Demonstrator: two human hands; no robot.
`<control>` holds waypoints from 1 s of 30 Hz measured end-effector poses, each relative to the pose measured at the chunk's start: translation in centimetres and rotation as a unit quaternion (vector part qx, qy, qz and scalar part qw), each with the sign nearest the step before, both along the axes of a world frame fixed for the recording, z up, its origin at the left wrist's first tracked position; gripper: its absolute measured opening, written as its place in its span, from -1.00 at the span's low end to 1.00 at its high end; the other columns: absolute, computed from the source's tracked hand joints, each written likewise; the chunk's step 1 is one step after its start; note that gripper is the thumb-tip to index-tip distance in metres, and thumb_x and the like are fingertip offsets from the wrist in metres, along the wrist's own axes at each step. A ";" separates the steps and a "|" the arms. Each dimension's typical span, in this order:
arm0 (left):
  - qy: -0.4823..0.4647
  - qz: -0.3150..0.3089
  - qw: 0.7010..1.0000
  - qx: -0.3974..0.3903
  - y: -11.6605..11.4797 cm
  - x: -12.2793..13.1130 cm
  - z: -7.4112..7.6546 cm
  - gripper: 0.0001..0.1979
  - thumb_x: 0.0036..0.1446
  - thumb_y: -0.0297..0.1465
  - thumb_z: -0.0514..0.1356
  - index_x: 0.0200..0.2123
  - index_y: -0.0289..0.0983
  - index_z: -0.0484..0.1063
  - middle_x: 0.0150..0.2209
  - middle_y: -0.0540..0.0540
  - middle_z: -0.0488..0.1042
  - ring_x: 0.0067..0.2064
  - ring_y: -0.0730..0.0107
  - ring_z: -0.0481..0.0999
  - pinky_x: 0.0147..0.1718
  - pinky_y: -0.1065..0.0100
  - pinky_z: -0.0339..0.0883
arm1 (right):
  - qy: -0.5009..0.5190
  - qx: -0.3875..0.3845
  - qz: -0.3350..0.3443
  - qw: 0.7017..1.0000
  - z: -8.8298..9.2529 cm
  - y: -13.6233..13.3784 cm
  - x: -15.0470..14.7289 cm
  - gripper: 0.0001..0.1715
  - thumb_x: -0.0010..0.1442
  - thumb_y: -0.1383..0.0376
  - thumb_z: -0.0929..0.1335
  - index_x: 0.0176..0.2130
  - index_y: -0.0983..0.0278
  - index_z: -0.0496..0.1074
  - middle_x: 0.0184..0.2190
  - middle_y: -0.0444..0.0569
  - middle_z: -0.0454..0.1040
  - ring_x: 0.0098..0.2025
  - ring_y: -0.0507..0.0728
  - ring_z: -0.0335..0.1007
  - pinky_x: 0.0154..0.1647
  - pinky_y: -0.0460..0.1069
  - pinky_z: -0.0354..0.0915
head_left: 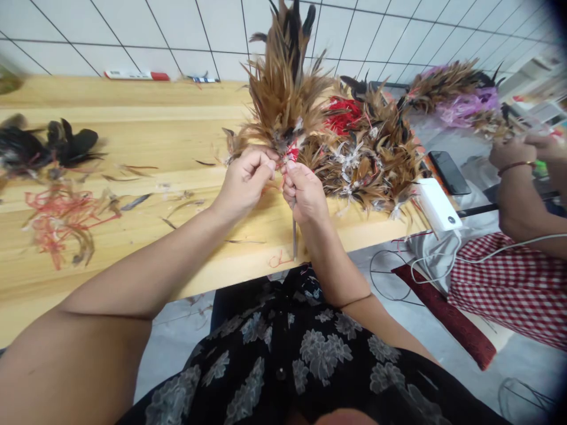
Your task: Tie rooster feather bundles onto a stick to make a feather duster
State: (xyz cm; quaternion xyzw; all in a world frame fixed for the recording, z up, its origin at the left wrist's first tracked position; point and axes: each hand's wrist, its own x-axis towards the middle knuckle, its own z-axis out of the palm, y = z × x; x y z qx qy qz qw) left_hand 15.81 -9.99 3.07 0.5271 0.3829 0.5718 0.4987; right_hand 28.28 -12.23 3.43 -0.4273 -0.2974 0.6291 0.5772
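Observation:
A feather duster [283, 94] stands up in front of me, brown plumes below and long black ones at its top. My right hand [305, 192] is closed round its thin grey stick [295, 239], just below the feathers, where red string [291, 152] and pale quill ends show. Left of it, my left hand [248, 177] has thumb and forefinger pinched together close to the base of the plumes. What lies in that pinch is too small to make out. A large heap of brown feathers [372, 159] lies right beside my right hand.
Black feathers [71, 141] and tangled red strings [66, 212] lie at the left. Markers [137, 75] rest by the tiled wall. At the right are a white power bank [437, 203] with a cable, a phone [449, 172], and another person's hands [516, 156] near purple strips.

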 end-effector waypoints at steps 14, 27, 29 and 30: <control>-0.078 -0.063 0.994 -0.042 -0.7 1.2 0.4 -0.61 0.32 -0.47 0.26 -0.57 -0.27 0.30 -0.36 -0.06 0.50 -0.33 0.48 0.46 -0.26 0.42 0.38 | -0.017 -0.009 -0.069 0.997 -0.3 -0.3 -0.9 -0.57 0.32 0.07 0.49 -0.37 0.20 0.28 -0.59 -0.33 0.07 -0.56 -0.10 -0.06 -0.54 -0.16 -0.04; 0.046 -0.056 0.991 0.114 2.5 -0.7 -3.0 -0.57 0.28 -0.11 0.29 -0.47 -0.20 0.20 -0.55 0.05 0.27 -0.53 0.49 0.26 -0.51 0.37 0.15 | -0.022 0.006 0.032 0.999 -0.9 -1.0 -0.2 -0.55 0.37 0.03 0.45 -0.38 0.25 0.32 -0.63 -0.35 0.06 -0.61 -0.14 -0.14 -0.58 -0.18 -0.10; 0.083 -0.063 0.986 0.133 2.4 -0.9 -3.0 -0.53 0.32 -0.06 0.26 -0.46 -0.19 0.17 -0.55 0.05 0.22 -0.54 0.49 0.22 -0.53 0.36 0.09 | -0.025 0.005 0.023 0.999 -1.0 -0.9 -0.2 -0.52 0.37 0.00 0.44 -0.40 0.24 0.29 -0.63 -0.36 0.02 -0.61 -0.14 -0.16 -0.58 -0.17 -0.11; 0.097 -0.070 0.983 0.141 2.3 -1.0 -2.9 -0.52 0.35 -0.04 0.24 -0.46 -0.19 0.15 -0.55 0.05 0.20 -0.54 0.49 0.21 -0.53 0.36 0.08 | -0.026 0.004 0.021 0.999 -1.1 -0.8 -0.1 -0.50 0.36 -0.02 0.44 -0.40 0.23 0.27 -0.63 -0.36 0.00 -0.61 -0.13 -0.17 -0.58 -0.17 -0.11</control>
